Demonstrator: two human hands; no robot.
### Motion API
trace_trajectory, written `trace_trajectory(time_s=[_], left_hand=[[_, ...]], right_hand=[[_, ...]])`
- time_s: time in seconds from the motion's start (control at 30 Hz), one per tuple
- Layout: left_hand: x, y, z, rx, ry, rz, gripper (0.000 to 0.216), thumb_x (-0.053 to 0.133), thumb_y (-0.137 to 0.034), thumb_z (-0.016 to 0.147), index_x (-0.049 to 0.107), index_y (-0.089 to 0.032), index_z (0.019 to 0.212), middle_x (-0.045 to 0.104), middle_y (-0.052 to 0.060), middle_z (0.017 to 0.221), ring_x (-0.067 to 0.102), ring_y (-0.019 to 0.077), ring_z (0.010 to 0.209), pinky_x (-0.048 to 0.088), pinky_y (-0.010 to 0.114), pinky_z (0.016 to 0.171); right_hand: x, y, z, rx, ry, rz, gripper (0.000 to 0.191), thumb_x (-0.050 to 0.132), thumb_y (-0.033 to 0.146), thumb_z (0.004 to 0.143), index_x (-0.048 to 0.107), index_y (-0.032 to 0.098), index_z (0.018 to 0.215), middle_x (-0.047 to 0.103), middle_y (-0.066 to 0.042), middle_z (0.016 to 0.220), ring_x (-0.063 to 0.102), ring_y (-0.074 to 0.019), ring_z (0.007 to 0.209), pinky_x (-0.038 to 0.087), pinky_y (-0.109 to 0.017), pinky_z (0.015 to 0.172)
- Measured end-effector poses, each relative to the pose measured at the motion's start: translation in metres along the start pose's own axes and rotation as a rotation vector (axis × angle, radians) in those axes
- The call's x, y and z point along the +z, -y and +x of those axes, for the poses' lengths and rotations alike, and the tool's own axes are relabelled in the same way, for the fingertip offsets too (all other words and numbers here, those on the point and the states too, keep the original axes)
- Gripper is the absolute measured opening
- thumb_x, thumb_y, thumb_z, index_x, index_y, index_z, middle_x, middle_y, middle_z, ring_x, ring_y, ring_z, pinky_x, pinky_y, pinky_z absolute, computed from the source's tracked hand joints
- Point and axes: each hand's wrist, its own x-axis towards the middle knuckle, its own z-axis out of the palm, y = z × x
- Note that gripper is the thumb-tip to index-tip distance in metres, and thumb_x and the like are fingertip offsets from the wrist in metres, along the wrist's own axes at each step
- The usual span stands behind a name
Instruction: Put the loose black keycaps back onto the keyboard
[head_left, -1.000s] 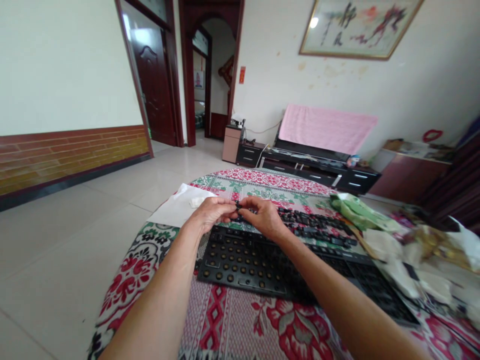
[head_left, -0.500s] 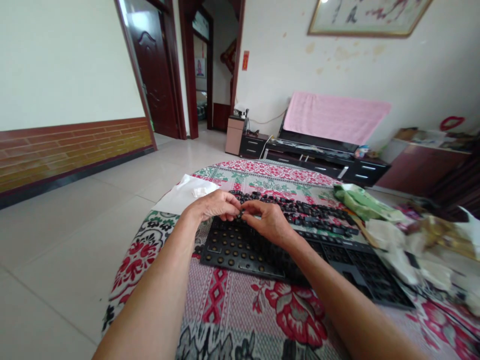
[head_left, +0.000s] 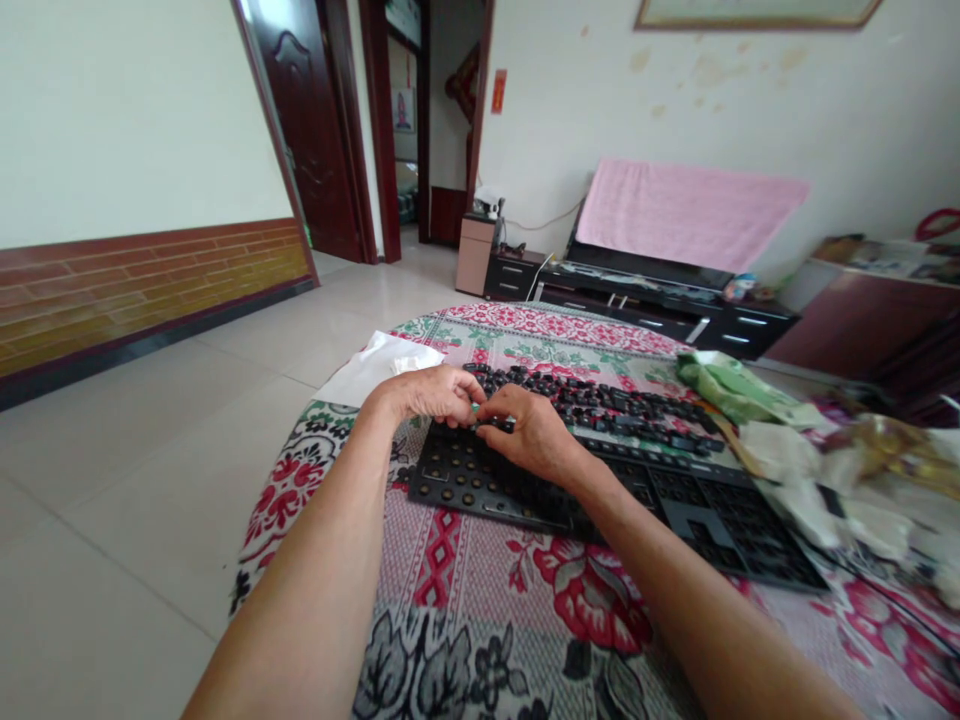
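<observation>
A black keyboard base (head_left: 697,515) with its keycaps off lies on a round table under a red and green floral cloth (head_left: 480,620). Behind it sits a row of loose black keycaps (head_left: 600,400). My left hand (head_left: 427,393) and my right hand (head_left: 529,438) meet over the keyboard's far left corner. Both are closed in a pinch on a small dark keycap (head_left: 480,418) held between their fingertips, just above the base.
White tissue paper (head_left: 375,365) lies at the table's left edge. Green cloth (head_left: 731,390) and crumpled paper and bags (head_left: 862,480) crowd the right side. Beyond the table are a tiled floor, an open doorway and a low black cabinet with a pink cloth (head_left: 690,210).
The camera has tilted down and the view has shifted. Both hands have come down from above the keycap row to the keyboard's far left corner, still pinching together.
</observation>
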Motion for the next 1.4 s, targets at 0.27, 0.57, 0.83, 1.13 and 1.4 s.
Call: trace_trajectory(time_s=[0.27,0.57,0.83,1.13,1.4], left_hand=[[-0.01,0.011,-0.004,-0.097,-0.11,0.288,0.026,0.06,-0.031,0.056,0.062,-0.018,0.078,0.06,-0.001,0.075,0.05,0.0119,0.07,0.035,0.022,0.062],[-0.009,0.009,-0.003,-0.147,-0.151,0.306,0.025,0.062,-0.037,0.052,0.063,-0.019,0.07,0.059,-0.002,0.067,0.049,0.0119,0.063,0.033,0.022,0.057],[-0.006,0.006,-0.004,-0.173,-0.165,0.323,0.026,0.064,-0.04,0.049,0.063,-0.02,0.064,0.057,-0.003,0.06,0.046,0.0112,0.059,0.031,0.021,0.052],[-0.003,0.003,0.001,-0.23,-0.133,0.386,0.028,0.065,-0.043,0.048,0.062,-0.019,0.061,0.055,-0.002,0.057,0.045,0.0121,0.057,0.03,0.022,0.051],[-0.002,-0.002,-0.001,-0.233,-0.104,0.34,0.021,0.064,-0.039,0.049,0.061,-0.02,0.057,0.052,-0.004,0.052,0.041,0.0103,0.052,0.027,0.022,0.049]], right_hand=[[0.016,0.001,-0.002,0.034,0.004,-0.168,0.016,0.055,0.028,0.072,0.064,0.022,0.084,0.056,-0.004,0.081,0.05,-0.0153,0.077,0.036,-0.029,0.07],[0.015,0.011,0.0,0.063,0.049,-0.269,0.016,0.053,0.03,0.073,0.065,0.021,0.08,0.054,-0.004,0.076,0.047,-0.0151,0.074,0.031,-0.029,0.067],[0.016,0.01,-0.001,0.074,0.065,-0.267,0.017,0.053,0.029,0.073,0.065,0.021,0.081,0.055,-0.005,0.076,0.047,-0.0148,0.073,0.031,-0.028,0.066],[0.017,0.012,0.001,0.12,0.069,-0.246,0.016,0.054,0.027,0.07,0.065,0.02,0.078,0.055,-0.005,0.074,0.049,-0.015,0.071,0.033,-0.027,0.064],[0.018,0.013,0.006,0.109,0.075,-0.29,0.013,0.054,0.026,0.068,0.065,0.018,0.069,0.057,-0.006,0.071,0.049,-0.0145,0.066,0.034,-0.026,0.06]])
